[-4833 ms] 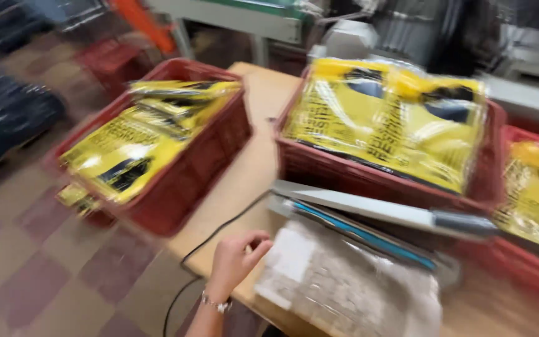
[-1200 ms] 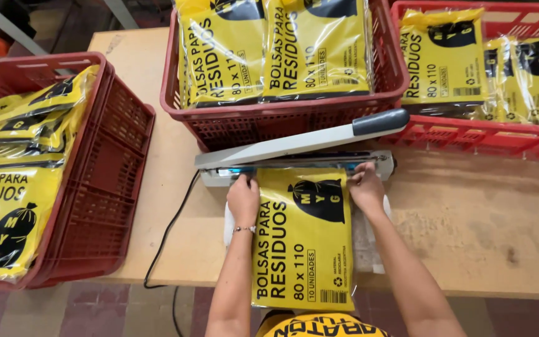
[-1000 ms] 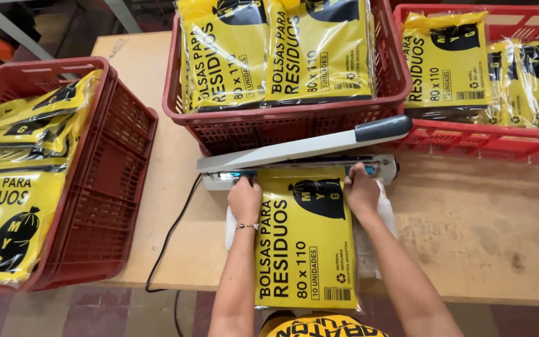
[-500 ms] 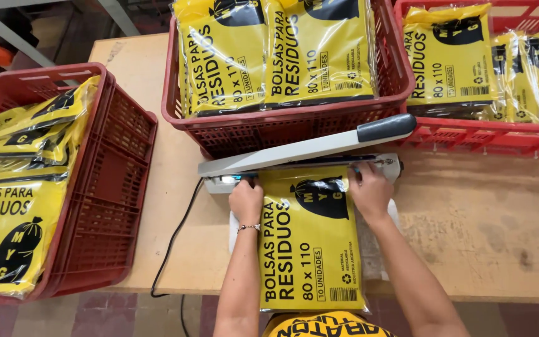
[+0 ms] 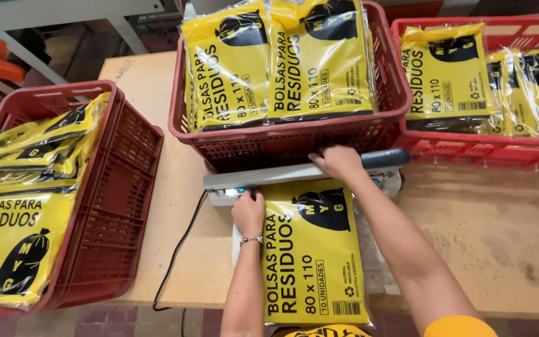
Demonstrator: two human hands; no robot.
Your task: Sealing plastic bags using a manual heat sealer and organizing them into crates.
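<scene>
Sealer arm is pressed down by right hand onto pack mouth; pack held flat on table by left hand. Seal underway; packs already fill crates.

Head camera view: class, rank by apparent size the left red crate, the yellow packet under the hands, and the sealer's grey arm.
1. Left red crate
2. Yellow packet
3. Sealer's grey arm, part hidden by the right hand.

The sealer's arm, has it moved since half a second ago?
Yes. The sealer arm has swung down onto its base, pressed by the right hand; earlier it stood raised.
</scene>
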